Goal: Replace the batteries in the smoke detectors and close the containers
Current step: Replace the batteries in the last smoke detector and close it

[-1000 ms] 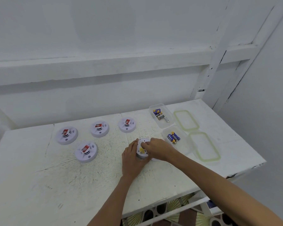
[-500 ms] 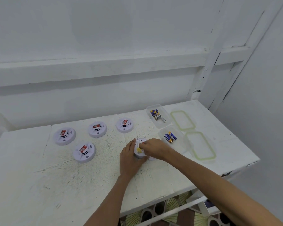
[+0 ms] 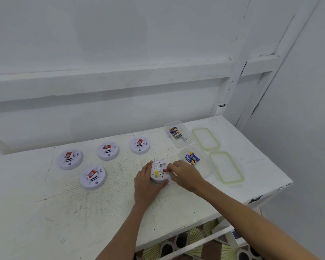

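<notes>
Five round white smoke detectors: four on white desk, fifth detector gripped by left hand, right hand. Two clear plastic containers, two green-rimmed lids.

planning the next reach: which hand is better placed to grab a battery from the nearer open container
Right, probably. The right hand, pinching a red part on the upturned detector, lies beside the near container of batteries. The left hand grips the detector from the far side, steadying it.
</notes>
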Action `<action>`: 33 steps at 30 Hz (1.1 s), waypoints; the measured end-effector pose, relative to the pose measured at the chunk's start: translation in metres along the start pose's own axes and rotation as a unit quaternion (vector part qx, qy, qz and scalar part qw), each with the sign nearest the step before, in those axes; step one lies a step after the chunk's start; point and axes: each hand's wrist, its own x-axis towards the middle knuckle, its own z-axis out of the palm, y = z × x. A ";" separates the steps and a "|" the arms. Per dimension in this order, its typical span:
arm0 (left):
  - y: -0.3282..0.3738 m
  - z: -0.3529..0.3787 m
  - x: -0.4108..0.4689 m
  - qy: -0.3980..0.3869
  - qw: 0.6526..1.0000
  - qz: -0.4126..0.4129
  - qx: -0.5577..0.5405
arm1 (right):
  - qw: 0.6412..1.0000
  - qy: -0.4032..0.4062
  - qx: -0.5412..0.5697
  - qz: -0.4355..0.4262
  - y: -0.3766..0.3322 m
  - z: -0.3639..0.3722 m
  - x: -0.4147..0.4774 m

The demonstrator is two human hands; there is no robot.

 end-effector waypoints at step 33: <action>0.010 0.002 -0.006 0.043 0.993 -0.083 -0.065 | 0.923 0.084 0.166 0.336 0.068 -0.015 0.021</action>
